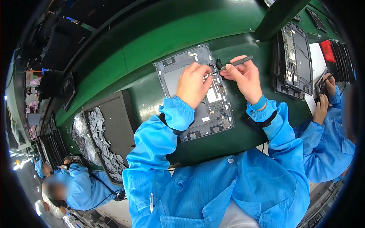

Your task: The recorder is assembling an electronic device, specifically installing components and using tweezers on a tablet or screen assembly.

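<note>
An opened grey device chassis [171, 78], flat like a tablet or laptop shell, lies tilted on the green bench in front of me. A circuit board [214, 95] with white labels runs along its right part. My right hand [246, 80] grips a slim dark pen-like tool [239, 63], its thin tip pointing left at the board's upper end. Over the chassis, my left hand [193, 84] is closed in a pinch close to that tip; what its fingers hold is too small to make out. A small black piece [218, 63] sits beside the tool, at the chassis edge.
A black tray [118, 127] with crumpled grey film stands at left, near clear plastic bags [80, 127]. Stacked opened chassis [294, 57] stand at right, by a red packet [327, 51] and a green post [279, 19]. A co-worker's hands [323, 104] work at far right; another person sits lower left.
</note>
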The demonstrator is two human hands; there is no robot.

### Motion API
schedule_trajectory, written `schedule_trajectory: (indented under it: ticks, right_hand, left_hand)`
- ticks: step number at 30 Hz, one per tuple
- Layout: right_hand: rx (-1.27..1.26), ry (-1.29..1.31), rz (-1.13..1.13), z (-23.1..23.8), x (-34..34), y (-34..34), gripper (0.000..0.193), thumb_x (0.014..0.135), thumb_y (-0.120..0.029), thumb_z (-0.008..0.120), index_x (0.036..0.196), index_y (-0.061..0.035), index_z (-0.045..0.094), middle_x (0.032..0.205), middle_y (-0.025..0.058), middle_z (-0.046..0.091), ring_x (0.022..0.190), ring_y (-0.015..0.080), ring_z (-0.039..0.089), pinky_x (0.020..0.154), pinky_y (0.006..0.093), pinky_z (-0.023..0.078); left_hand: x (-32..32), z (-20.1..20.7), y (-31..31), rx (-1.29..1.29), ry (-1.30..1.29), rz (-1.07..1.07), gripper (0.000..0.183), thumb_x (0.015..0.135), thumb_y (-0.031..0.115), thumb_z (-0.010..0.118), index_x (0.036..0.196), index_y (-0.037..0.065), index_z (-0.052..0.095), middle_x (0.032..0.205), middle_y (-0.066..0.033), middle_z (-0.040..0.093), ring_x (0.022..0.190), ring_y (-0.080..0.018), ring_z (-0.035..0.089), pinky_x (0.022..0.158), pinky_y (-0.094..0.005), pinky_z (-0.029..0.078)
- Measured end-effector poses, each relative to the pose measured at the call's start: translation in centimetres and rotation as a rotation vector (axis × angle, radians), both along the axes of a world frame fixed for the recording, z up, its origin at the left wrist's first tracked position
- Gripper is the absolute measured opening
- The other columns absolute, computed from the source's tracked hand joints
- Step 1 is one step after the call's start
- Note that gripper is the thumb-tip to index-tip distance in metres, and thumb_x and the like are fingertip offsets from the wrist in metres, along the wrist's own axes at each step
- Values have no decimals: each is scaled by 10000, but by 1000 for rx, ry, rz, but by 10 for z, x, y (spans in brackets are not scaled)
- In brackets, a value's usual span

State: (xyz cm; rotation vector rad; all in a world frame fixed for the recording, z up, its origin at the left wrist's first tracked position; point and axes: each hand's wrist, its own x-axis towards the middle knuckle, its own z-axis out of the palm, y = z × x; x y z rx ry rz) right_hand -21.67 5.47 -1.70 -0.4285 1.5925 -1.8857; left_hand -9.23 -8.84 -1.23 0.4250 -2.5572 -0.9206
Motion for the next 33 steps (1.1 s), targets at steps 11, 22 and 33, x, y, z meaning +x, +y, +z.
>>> schedule_trajectory:
  ticks: [11,22,33]
  right_hand:
    - [62,135,-28,-2,1,-3,227,909,-13,649,1080,25,505,877,131,686,818,199,719,701,283,593]
    - [53,154,-29,-6,-2,-8,229,903,-6,652,1071,33,502,864,138,683,797,199,720,693,283,594]
    - [32,60,-15,-6,-4,-9,226,916,-17,639,1083,31,495,865,147,684,817,225,722,718,313,612]
  left_hand:
    - [5,-1,3,2,-29,27,171,800,61,732,958,19,682,919,-106,626,835,-231,679,725,-332,563]
    - [5,-1,5,15,-23,48,207,796,66,740,986,14,678,929,-107,621,834,-230,680,735,-336,557]
    - [5,-4,4,41,-18,46,213,796,61,741,992,10,677,930,-106,617,842,-229,678,735,-333,555]
